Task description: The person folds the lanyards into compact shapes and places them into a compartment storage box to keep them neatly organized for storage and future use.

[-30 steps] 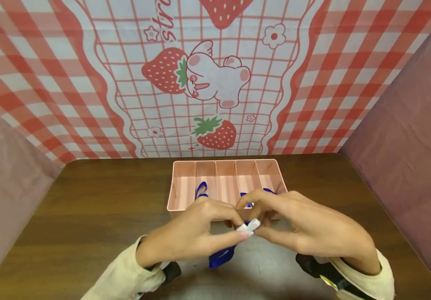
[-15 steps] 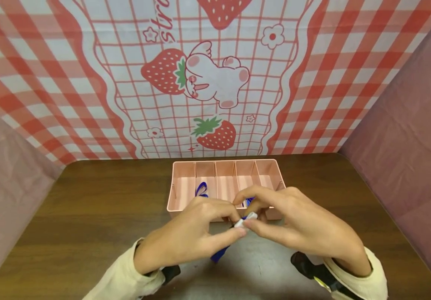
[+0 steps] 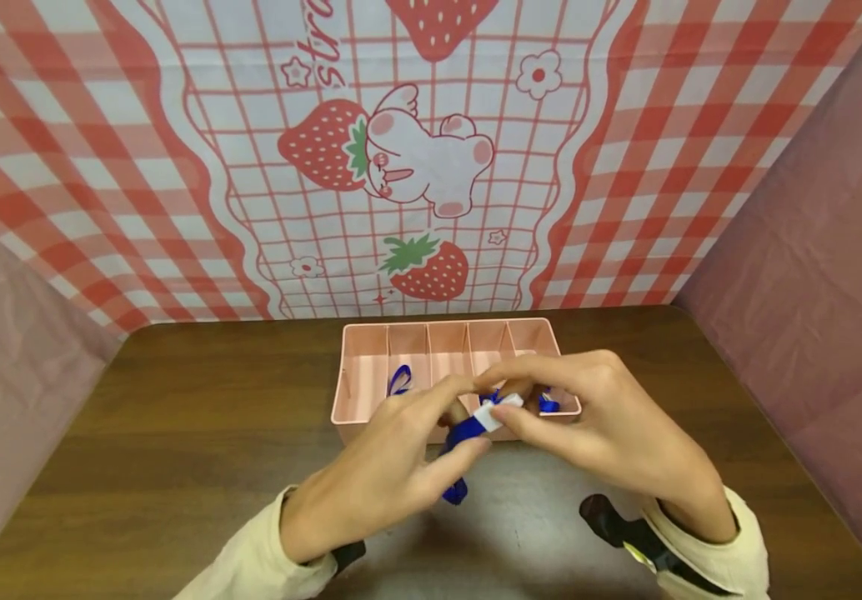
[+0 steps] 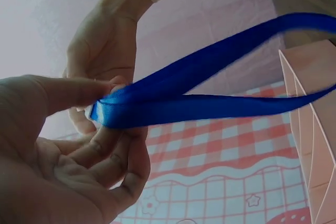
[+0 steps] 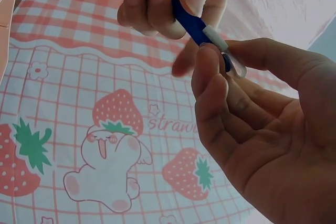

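A blue lanyard [image 3: 464,432] with a white plastic end piece [image 3: 488,416] is held up between both hands, just in front of the pink box. My left hand [image 3: 393,471] pinches the blue strap close to the white piece. With thumb and fingertips, my right hand [image 3: 611,425] pinches the white piece; a pale loop [image 5: 240,71] sticks out beside its fingers in the right wrist view. The strap [image 4: 210,69] runs off in a long loop in the left wrist view. Fingers hide part of the strap end.
The pink box [image 3: 348,432] with several compartments stands at the back of the dark wooden table [image 3: 198,417]. Blue looped straps lie in it, one at the left [image 3: 399,380] and one at the right [image 3: 548,402]. A strawberry-print cloth [image 3: 431,167] hangs behind.
Both hands have risen slightly toward the box with the lanyard. The left thumb has come off the white piece, and more blue strap shows between the hands.
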The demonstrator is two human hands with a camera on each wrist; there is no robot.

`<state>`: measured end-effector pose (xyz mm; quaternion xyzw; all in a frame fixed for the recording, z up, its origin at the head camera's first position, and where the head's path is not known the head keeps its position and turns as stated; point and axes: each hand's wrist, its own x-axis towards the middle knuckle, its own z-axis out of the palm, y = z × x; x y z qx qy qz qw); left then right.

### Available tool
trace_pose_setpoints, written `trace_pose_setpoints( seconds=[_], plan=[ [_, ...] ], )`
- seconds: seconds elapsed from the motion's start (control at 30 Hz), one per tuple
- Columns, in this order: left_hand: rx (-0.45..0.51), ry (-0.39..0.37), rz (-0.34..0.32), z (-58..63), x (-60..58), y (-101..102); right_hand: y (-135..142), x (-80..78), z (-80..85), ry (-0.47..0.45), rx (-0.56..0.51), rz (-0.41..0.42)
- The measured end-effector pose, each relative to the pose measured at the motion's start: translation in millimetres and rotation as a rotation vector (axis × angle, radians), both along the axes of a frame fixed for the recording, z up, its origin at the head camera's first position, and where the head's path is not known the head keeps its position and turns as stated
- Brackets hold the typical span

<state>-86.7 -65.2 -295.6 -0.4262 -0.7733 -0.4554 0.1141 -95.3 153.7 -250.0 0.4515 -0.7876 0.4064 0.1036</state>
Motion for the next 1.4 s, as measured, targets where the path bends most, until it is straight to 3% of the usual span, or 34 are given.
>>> trace_pose_setpoints(
  seconds=[0.17, 0.23, 0.4, 0.5, 0.57, 0.67, 0.83, 1.13, 1.4],
  plan=[
    [-0.003, 0.049, 0.013, 0.0, -2.6, -2.6, 0.4, -0.4, 0.0, -0.003, 0.044, -0.031],
    [0.02, -0.007, -0.009, 0.3, -3.8, -3.9, 1.6, -0.4, -0.5, 0.011, 0.063, -0.04],
    [0.1, -0.226, -0.097, 2.1, -6.6, -6.8, 6.0, -0.4, -1.1, 0.052, 0.092, -0.041],
    [0.1, -0.292, -0.084, 4.1, -7.1, -9.3, 8.9, -0.6, -0.6, 0.06, 0.097, -0.045],
    [0.082, -0.272, -0.049, 5.2, -7.4, -11.0, 10.1, -0.8, -0.6, 0.061, 0.096, -0.048],
    [0.05, -0.175, -0.021, 5.7, -7.8, -12.4, 8.8, -1.9, -1.9, 0.042, 0.119, -0.041],
    [0.016, -0.052, -0.025, 5.6, -7.5, -11.7, 1.5, -3.9, -5.6, 0.021, 0.17, -0.006],
    [-0.088, 0.017, 0.058, 11.1, -2.1, -18.8, 7.3, -2.2, -2.8, 0.042, 0.16, -0.01],
    [-0.16, 0.051, 0.038, 14.7, 0.4, -27.3, 10.4, -1.6, -2.2, 0.038, 0.177, 0.013]
  ],
)
